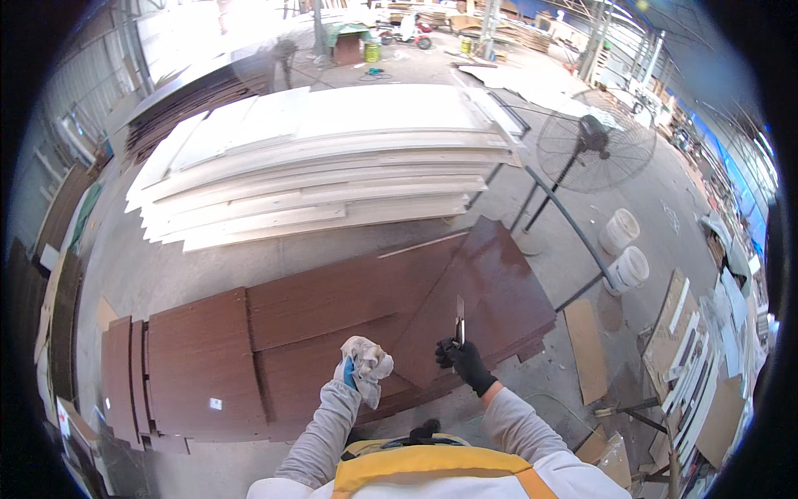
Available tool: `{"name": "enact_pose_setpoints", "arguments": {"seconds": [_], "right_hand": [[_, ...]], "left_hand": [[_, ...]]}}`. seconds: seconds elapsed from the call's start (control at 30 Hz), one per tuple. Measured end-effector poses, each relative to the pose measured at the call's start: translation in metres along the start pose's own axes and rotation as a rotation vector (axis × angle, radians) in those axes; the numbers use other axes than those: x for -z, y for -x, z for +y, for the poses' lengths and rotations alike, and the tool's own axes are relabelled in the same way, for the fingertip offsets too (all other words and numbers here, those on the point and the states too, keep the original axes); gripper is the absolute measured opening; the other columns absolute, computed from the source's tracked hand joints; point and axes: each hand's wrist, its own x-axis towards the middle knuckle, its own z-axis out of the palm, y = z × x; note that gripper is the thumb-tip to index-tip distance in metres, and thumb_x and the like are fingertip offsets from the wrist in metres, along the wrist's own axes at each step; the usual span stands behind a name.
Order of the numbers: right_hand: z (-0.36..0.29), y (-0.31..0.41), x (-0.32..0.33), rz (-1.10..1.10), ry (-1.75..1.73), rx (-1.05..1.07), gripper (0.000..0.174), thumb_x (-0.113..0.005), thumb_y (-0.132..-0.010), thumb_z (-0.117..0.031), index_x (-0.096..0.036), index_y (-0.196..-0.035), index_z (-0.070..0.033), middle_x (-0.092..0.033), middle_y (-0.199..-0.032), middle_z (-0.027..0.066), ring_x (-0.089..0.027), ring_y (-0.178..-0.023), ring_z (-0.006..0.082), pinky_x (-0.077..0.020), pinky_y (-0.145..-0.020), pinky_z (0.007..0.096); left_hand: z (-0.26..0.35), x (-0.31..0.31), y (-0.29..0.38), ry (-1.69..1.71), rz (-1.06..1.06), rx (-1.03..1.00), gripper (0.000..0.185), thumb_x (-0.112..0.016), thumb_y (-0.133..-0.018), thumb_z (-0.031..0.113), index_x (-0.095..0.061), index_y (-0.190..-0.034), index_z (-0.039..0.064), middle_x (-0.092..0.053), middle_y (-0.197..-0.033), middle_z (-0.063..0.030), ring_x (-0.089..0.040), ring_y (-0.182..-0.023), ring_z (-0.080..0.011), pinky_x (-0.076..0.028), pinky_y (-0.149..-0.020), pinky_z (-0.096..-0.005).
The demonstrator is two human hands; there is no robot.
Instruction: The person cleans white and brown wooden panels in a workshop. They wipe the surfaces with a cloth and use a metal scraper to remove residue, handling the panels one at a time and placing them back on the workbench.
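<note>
My left hand [348, 372], in a blue glove, grips a crumpled off-white cloth [368, 362] that hides most of the fingers. In a black glove, my right hand [466, 363] is closed around the handle of a snap-off utility knife [460, 324]. Its blade is extended and points away from me. Both hands are above a stack of reddish-brown panels [324, 324] that spreads from left to right before me. A small white patch [216, 404] shows on a panel at the left. The right end of the stack has a glossier panel lying at an angle.
Beyond the brown panels is a tall stack of pale boards [324, 162]. A pedestal fan [595, 143] and two white buckets [628, 269] stand to the right, near a dark metal frame [570, 218]. White strips and board offcuts [692, 368] lean at the far right.
</note>
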Motion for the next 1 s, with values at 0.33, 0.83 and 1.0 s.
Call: {"name": "enact_pose_setpoints", "arguments": {"seconds": [0.33,0.83,1.0], "right_hand": [[-0.061,0.004,0.198,0.228,-0.1,0.17,0.02,-0.055,-0.094,-0.017,-0.061,-0.105,-0.002,-0.065,-0.085,0.0087,-0.066,-0.073,0.019,-0.0543,-0.063,0.0323],[-0.103,0.022,0.407,0.64,0.185,0.212,0.022,-0.061,-0.092,-0.02,-0.065,-0.106,-0.003,-0.065,-0.086,0.0035,-0.062,-0.071,0.0129,-0.0487,-0.06,0.0272],[-0.148,-0.058,0.494,0.622,0.972,0.383,0.026,-0.062,-0.091,-0.021,-0.063,-0.111,-0.003,-0.064,-0.089,0.0062,-0.062,-0.088,0.0187,-0.0489,-0.076,0.0318]], "left_hand": [[-0.074,-0.166,-0.056,-0.165,-0.126,0.17,0.027,-0.048,-0.097,0.033,-0.057,-0.109,0.011,-0.062,-0.101,-0.005,-0.061,-0.089,-0.0191,-0.051,-0.077,-0.0339],[-0.157,-0.324,-0.139,-0.348,-0.315,0.335,0.022,-0.047,-0.097,0.03,-0.057,-0.105,0.011,-0.061,-0.096,-0.0049,-0.06,-0.084,-0.0181,-0.051,-0.073,-0.0332],[-0.21,-0.397,-0.175,-0.342,-0.256,0.28,0.021,-0.047,-0.097,0.029,-0.057,-0.103,0.011,-0.061,-0.095,-0.0049,-0.06,-0.083,-0.0178,-0.05,-0.071,-0.033]]}}
